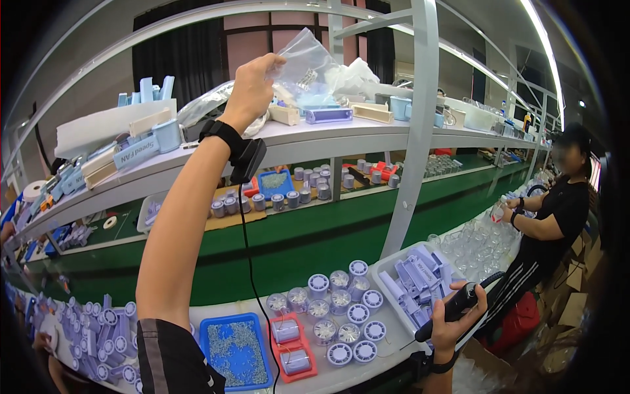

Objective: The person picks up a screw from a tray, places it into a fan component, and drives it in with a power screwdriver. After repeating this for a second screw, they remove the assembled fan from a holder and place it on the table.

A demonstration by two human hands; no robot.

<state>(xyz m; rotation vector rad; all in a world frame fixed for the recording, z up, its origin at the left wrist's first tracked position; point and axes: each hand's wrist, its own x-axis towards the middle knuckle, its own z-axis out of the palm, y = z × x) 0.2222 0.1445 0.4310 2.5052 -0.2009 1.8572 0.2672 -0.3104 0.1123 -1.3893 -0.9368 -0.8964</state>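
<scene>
The clear bag (310, 60) is showing thin, crinkled plastic film with glossy highlights. The corded screwdriver (459, 303) is looking like smooth, dark plastic. Small pieces (233, 351) are appearing metallic inside a glossy blue plastic tray (230, 319). Lilac parts (420, 276) are showing smooth plastic; the grey post (421, 118) is looking like painted metal, the sleeve (167, 364) like matt cloth.

Grey wall (102, 82) at back, dark curtains (177, 59) flanking pinkish panels (245, 54). Long tube light (546, 49) upper right. White shelf (367, 135) on grey metal frame (418, 131), above long green surface (302, 230); pale desk (357, 376) in front. Cardboard boxes (575, 308) piled low, right.
</scene>
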